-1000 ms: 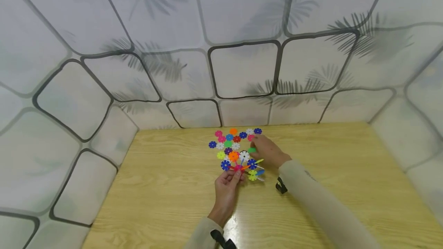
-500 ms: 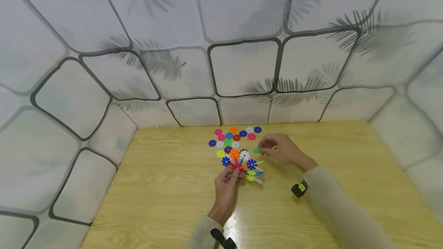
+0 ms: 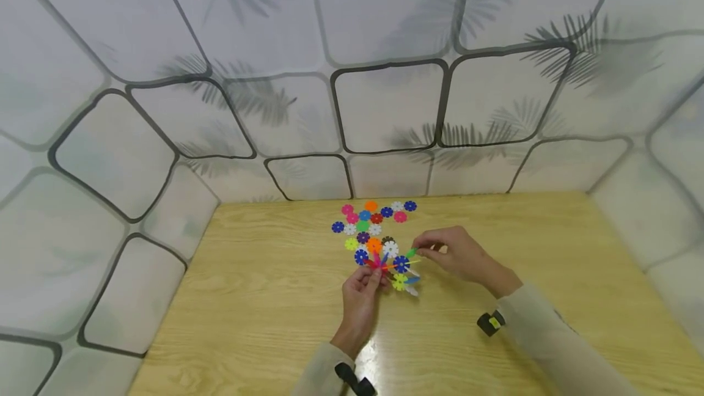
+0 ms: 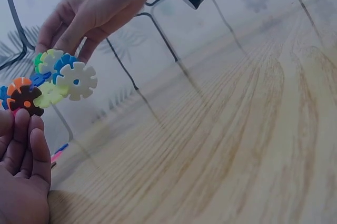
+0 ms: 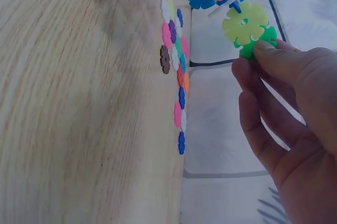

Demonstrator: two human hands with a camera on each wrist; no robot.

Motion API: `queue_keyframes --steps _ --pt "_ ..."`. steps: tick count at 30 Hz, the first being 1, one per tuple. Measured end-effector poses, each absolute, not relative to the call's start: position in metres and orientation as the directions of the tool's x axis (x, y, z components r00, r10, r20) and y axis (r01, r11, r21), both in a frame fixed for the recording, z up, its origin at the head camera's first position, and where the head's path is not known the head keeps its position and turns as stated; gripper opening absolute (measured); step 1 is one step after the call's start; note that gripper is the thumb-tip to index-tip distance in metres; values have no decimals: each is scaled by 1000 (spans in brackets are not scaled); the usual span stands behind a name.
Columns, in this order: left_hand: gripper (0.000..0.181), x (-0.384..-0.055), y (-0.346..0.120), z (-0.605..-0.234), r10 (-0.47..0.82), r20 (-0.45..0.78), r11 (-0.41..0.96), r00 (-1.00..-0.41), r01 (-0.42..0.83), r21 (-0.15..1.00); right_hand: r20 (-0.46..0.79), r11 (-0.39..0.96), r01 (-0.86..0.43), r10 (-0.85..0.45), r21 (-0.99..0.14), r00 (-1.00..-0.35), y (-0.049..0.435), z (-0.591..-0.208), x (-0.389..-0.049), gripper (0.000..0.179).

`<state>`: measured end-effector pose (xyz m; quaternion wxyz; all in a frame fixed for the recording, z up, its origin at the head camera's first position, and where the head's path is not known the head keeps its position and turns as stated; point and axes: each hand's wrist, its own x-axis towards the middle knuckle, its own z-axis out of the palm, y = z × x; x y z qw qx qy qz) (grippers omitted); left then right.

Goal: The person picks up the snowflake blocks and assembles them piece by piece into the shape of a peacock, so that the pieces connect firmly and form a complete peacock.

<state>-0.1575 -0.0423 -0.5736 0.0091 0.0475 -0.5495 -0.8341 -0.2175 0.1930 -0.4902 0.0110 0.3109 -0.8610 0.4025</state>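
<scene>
My left hand (image 3: 360, 301) pinches a cluster of joined plastic snowflake discs (image 3: 401, 264) above the table, with thumb and fingers on a pink disc at its near side. The cluster has blue, white, orange and yellow discs standing at different angles. To its right, my right hand (image 3: 462, 253) holds a green snowflake disc (image 5: 266, 41) between thumb and index finger. In the right wrist view that green disc sits right against a yellow-green disc (image 5: 245, 20) of the cluster; whether they are slotted together I cannot tell. A brown disc (image 4: 25, 101) shows just above the left fingers.
Several loose snowflake discs, among them a green one (image 3: 363, 225) and a pink one (image 3: 400, 217), lie flat on the wooden table (image 3: 264, 298) behind the cluster. A patterned wall (image 3: 390, 109) rises at the table's back edge. Both wrists carry black straps.
My right hand has picked the green disc from the table area, drawn back rightward, then brought it in to the cluster's right side. The left hand stays nearly still.
</scene>
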Motion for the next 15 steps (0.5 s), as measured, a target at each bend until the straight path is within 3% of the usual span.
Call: queue_keyframes --steps 4,15 --pt "15 -159 -42 -576 -65 -60 -395 -996 -29 918 308 470 -586 -542 -660 -782 192 -488 -216 12" --pt "16 -158 -42 -580 -48 -42 -406 -998 -18 914 310 449 -570 -528 -688 -790 191 -491 -214 16"
